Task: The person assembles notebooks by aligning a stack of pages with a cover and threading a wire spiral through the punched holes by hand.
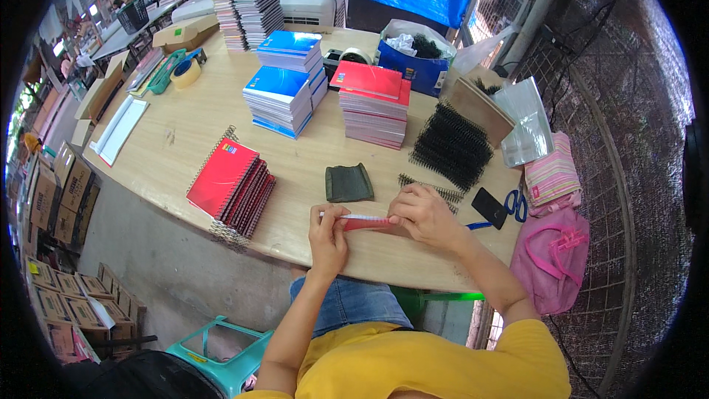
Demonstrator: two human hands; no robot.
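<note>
A thin red notebook is held on edge above the near side of the table, its white page edge turned up. My left hand grips its left end, fingers closed. At the right end my right hand is closed in a pinch on the notebook; whether a wire coil is also between those fingers is hidden. Just beyond lies a dark green cloth pad. A few loose black coils lie behind my right hand, near a large pile of black binding coils.
Coil-bound red notebooks are stacked at left. Further back stand red covers with pages and blue stacks. Blue scissors, a black flat object and a pink bag are at right. Tape lies far left.
</note>
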